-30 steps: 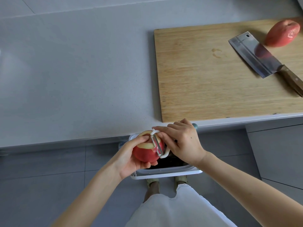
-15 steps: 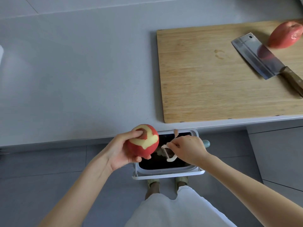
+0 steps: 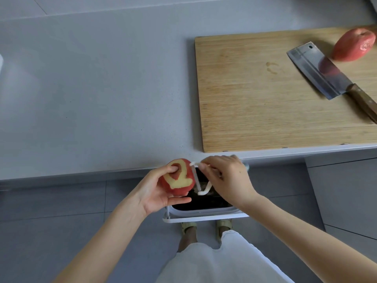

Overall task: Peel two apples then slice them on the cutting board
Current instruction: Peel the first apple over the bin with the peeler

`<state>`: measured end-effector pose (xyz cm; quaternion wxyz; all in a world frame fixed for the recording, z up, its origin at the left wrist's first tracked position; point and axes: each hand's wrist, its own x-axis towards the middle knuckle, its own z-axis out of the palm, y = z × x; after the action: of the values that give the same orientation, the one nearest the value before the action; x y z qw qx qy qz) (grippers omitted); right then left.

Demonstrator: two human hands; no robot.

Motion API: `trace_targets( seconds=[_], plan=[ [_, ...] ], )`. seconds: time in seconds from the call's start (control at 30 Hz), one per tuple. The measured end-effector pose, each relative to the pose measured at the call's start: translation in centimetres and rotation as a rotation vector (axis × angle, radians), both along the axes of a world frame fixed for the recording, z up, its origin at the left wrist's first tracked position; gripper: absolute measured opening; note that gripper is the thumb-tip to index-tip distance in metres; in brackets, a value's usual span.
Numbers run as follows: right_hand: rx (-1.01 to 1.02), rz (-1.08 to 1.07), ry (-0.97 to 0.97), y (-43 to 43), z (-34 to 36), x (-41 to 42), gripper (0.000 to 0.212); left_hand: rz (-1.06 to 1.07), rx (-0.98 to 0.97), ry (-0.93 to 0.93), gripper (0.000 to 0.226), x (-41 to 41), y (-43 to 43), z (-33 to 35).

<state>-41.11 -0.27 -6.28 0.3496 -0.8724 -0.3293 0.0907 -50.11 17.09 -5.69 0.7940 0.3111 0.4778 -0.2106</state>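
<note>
My left hand (image 3: 152, 193) grips a red apple (image 3: 179, 177) with pale peeled strips, held over the bin below the counter edge. My right hand (image 3: 226, 177) holds a white Y-shaped peeler (image 3: 199, 180), whose blade lies against the apple's right side. A second red apple (image 3: 354, 44) lies at the far right corner of the wooden cutting board (image 3: 255, 99). A cleaver (image 3: 318, 70) with a wooden handle lies on the board beside it.
A white bin (image 3: 204, 214) with a dark inside stands on the floor under my hands. The grey counter (image 3: 91, 88) stretches to the left of the board. Cabinet fronts (image 3: 344, 193) are at the right. My feet show below the bin.
My right hand has brought the peeler back up from over the bin to the apple's right side. The left hand has turned the apple slightly.
</note>
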Motion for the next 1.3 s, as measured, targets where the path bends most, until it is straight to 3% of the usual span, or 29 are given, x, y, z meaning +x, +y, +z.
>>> trace_targets(
  seconds=[0.1,0.23,0.7,1.03,1.17,1.3],
  plan=[
    [0.039,0.19,-0.36,0.8,-0.9,0.2,0.032,0.044,-0.024,-0.031,0.052,0.3,-0.9,0.2],
    [0.063,0.217,-0.463,1.2,-0.6,0.7,0.024,0.048,0.01,-0.017,0.056,0.2,-1.6,0.7],
    [0.219,0.249,-0.158,0.0,-1.3,0.3,0.038,-0.121,-0.039,-0.021,0.036,-0.4,-1.7,1.1],
    [0.285,0.226,0.044,0.1,-2.4,0.1,0.043,-0.173,-0.113,0.0,0.035,-0.7,-0.9,1.3],
    [0.237,0.207,0.073,-1.0,-3.6,0.4,0.045,-0.194,-0.213,-0.071,0.065,-1.0,0.3,1.2],
    [0.07,0.18,0.084,-1.6,-5.2,-0.3,0.039,-0.215,-0.2,-0.161,0.057,0.1,0.7,2.1]
  ],
)
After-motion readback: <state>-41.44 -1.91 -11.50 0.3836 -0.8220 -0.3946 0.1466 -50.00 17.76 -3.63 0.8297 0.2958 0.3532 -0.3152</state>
